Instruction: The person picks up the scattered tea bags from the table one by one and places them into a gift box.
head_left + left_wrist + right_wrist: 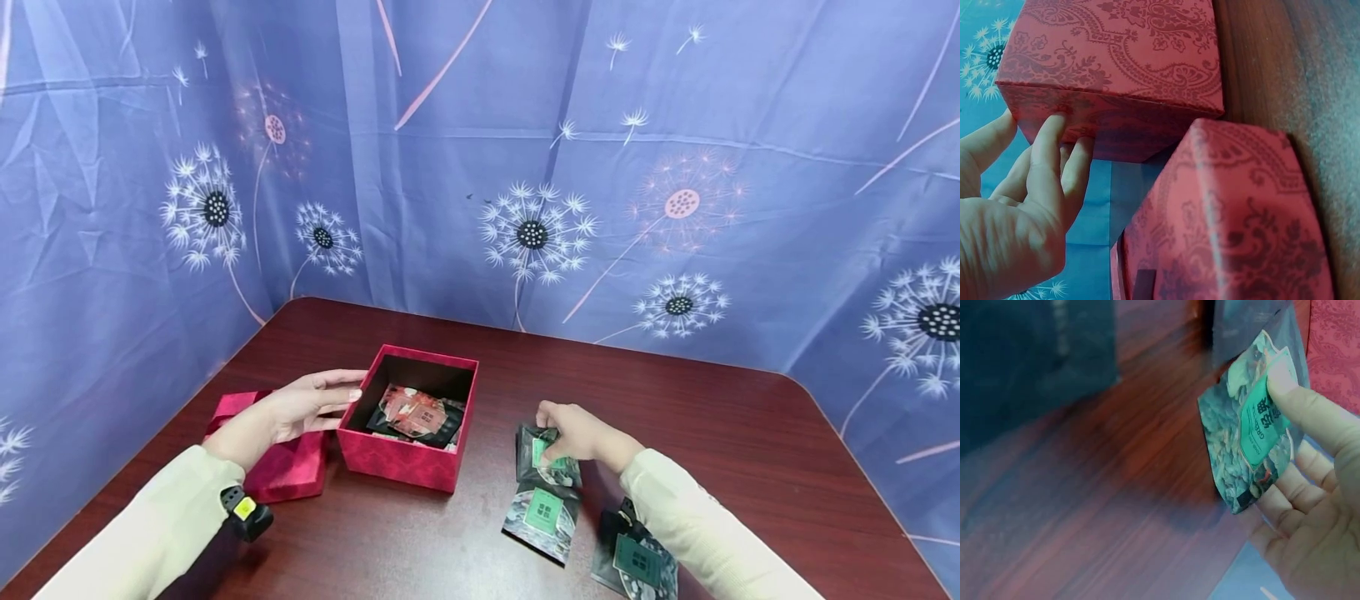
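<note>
Pinching a small packet [1254, 425] at its top edge, the right hand [581, 433] has thumb and fingers curled round it, just at 3 o'clock of the red box [408, 454]. The packet looks light, thin and bendy, maybe slippery; an edge is the best place to hold. The left hand [300, 408] rests straight fingers on the box's 9 o'clock side.
</note>
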Motion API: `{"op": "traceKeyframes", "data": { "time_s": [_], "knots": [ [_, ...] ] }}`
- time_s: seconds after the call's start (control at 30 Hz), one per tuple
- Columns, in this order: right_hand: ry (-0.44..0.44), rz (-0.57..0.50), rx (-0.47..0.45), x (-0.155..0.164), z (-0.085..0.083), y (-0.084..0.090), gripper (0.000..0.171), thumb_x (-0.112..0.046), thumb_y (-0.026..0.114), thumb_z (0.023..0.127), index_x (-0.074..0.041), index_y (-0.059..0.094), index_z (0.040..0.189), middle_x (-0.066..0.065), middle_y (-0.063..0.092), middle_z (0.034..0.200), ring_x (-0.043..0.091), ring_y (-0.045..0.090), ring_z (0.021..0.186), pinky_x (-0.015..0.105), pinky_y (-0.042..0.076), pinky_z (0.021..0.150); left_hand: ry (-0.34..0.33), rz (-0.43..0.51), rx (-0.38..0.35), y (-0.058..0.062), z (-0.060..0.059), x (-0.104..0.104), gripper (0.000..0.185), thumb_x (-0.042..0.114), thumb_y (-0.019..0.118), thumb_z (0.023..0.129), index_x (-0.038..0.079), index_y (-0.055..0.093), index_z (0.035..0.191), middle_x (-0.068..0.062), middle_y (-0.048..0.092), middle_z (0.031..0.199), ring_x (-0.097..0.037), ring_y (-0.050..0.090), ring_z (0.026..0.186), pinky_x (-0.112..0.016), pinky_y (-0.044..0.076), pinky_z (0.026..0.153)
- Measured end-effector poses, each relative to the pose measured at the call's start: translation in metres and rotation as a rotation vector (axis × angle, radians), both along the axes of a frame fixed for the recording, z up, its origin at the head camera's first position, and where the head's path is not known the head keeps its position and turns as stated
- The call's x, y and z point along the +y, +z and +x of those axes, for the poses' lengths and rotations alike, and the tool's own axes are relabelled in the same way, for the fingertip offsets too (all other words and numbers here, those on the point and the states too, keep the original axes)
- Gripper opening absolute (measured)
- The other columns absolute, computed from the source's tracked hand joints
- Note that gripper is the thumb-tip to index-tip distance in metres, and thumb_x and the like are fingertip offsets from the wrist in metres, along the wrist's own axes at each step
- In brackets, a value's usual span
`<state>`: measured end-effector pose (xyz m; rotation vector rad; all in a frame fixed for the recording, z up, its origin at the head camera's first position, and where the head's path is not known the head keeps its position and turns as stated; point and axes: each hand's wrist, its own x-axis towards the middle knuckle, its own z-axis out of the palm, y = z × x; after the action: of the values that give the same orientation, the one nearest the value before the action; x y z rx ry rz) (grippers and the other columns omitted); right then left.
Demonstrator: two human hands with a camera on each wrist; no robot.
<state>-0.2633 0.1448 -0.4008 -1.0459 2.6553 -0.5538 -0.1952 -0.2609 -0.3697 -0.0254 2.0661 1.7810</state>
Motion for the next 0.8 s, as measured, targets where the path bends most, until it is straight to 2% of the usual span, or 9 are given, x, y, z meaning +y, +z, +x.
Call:
{"op": "traceKeyframes", "data": {
  "time_s": [0.1, 0.17, 0.27, 0.37, 0.5, 0.63, 0.8],
  "knots": [
    [0.032, -0.037, 0.019, 0.004, -0.003, 0.0, 0.031, -0.01, 0.081, 0.07, -0.005, 0.06, 0.092, 0.001, 0.059, 0.079, 0.014, 0.053, 0.074, 0.029, 0.046, 0.069, 0.005, -0.001, -0.002, -0.001, 0.0, 0.0, 0.067, 0.028, 0.055, 0.096, 0.005, 0.024, 0.15, -0.025, 0.031, 0.15, -0.039, 0.035, 0.136, -0.042, 0.045, 0.1],
    [0.056, -0.08, 0.008, 0.007, -0.005, 0.002, 0.023, -0.008, 0.08, 0.071, -0.006, 0.063, 0.088, -0.005, 0.048, 0.067, 0.007, 0.042, 0.064, 0.025, 0.04, 0.063, 0.006, 0.0, -0.003, -0.001, -0.001, 0.0, 0.067, 0.028, 0.055, 0.096, 0.005, 0.024, 0.15, -0.026, 0.031, 0.15, -0.04, 0.035, 0.136, -0.043, 0.045, 0.101],
    [0.085, -0.134, -0.026, 0.012, -0.007, 0.006, 0.015, -0.004, 0.077, 0.073, -0.007, 0.065, 0.082, -0.01, 0.039, 0.06, 0.003, 0.031, 0.057, 0.021, 0.033, 0.059, 0.014, 0.002, -0.007, -0.002, -0.001, 0.0, 0.066, 0.027, 0.055, 0.096, 0.005, 0.024, 0.15, -0.026, 0.032, 0.15, -0.04, 0.035, 0.135, -0.043, 0.045, 0.101],
    [0.099, -0.151, -0.054, 0.015, -0.009, 0.012, 0.009, -0.004, 0.075, 0.075, -0.007, 0.068, 0.079, -0.01, 0.051, 0.061, 0.0, 0.035, 0.056, 0.019, 0.035, 0.057, 0.013, 0.001, -0.004, -0.001, -0.002, -0.001, 0.066, 0.027, 0.055, 0.096, 0.005, 0.025, 0.15, -0.026, 0.032, 0.149, -0.04, 0.036, 0.135, -0.042, 0.046, 0.1],
    [0.111, -0.161, -0.117, 0.019, -0.011, 0.021, 0.004, -0.002, 0.073, 0.078, -0.004, 0.07, 0.079, 0.0, 0.068, 0.069, -0.002, 0.045, 0.059, 0.018, 0.04, 0.057, 0.01, -0.001, 0.0, -0.001, -0.002, -0.001, 0.066, 0.028, 0.056, 0.095, 0.005, 0.025, 0.15, -0.026, 0.033, 0.149, -0.039, 0.037, 0.134, -0.041, 0.046, 0.099],
    [0.107, -0.16, -0.158, 0.021, -0.013, 0.031, 0.004, 0.001, 0.07, 0.079, -0.002, 0.072, 0.08, 0.006, 0.072, 0.073, -0.002, 0.052, 0.061, 0.018, 0.044, 0.057, 0.012, 0.003, -0.001, -0.001, -0.002, -0.001, 0.066, 0.028, 0.055, 0.096, 0.005, 0.025, 0.15, -0.025, 0.033, 0.149, -0.039, 0.037, 0.134, -0.042, 0.046, 0.1],
    [0.093, -0.139, -0.171, 0.024, -0.012, 0.041, 0.006, 0.002, 0.068, 0.082, -0.002, 0.072, 0.082, 0.006, 0.071, 0.074, 0.0, 0.051, 0.061, 0.019, 0.043, 0.057, 0.003, 0.005, 0.005, -0.002, 0.0, 0.0, 0.067, 0.028, 0.056, 0.095, 0.005, 0.025, 0.15, -0.025, 0.032, 0.149, -0.039, 0.036, 0.135, -0.042, 0.046, 0.1]
  ]
}}
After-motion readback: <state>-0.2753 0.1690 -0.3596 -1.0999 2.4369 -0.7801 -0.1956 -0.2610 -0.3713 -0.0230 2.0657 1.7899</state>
